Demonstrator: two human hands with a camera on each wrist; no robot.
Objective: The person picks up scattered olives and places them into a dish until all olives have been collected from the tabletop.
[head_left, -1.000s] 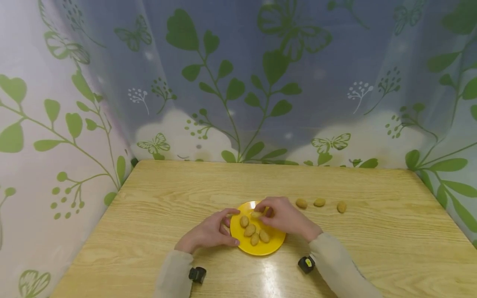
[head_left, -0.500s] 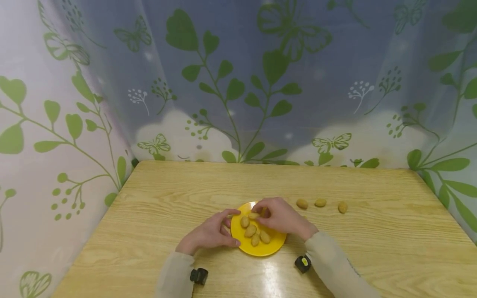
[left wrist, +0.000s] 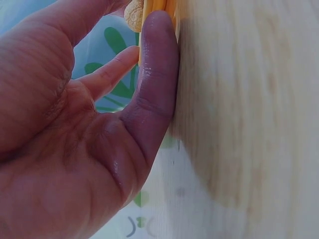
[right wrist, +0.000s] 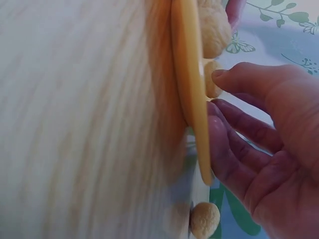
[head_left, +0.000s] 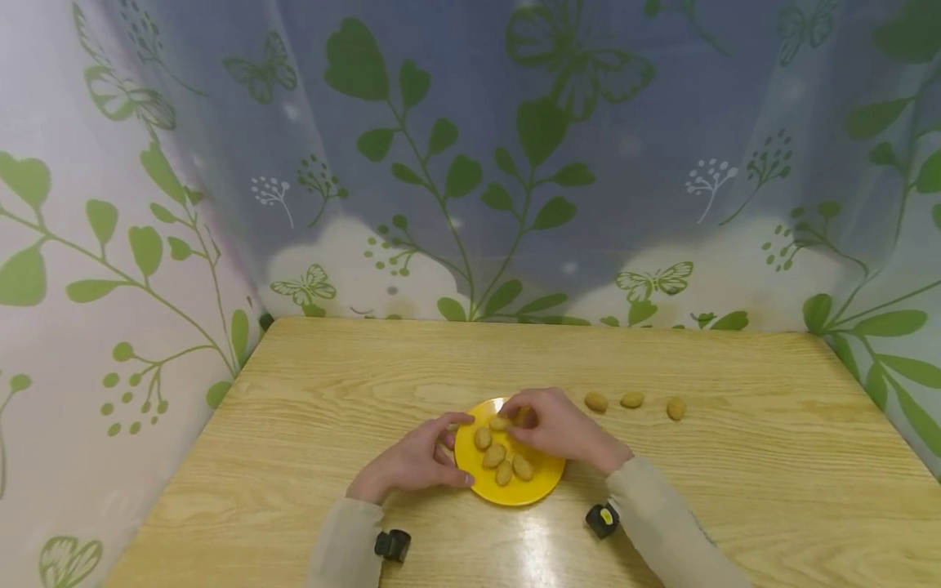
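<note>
A round yellow plate (head_left: 518,495) lies on the wooden table and bears several small, tan, wrinkled oval pieces (head_left: 494,456). My left hand (head_left: 408,459) holds its left rim, thumb at the near side and fingers at the far side. In the left wrist view, a finger (left wrist: 154,74) lies against the edge of the plate. My right hand (head_left: 559,425) reaches over the far right of the plate, thumb and index finger pinching one wrinkled oval piece (head_left: 499,424). In the right wrist view, the thumb touches that piece (right wrist: 213,79); its exact contact with the plate is partly hidden.
Three more wrinkled pieces (head_left: 632,399) lie in a loose row on the table (head_left: 353,367), right of the plate. A patterned curtain (head_left: 470,163) hangs behind the table. Small black devices (head_left: 393,545) sit at both wrists.
The pinched piece has shifted slightly left on the far part of the plate with my right fingers. My left hand has stayed at the rim.
</note>
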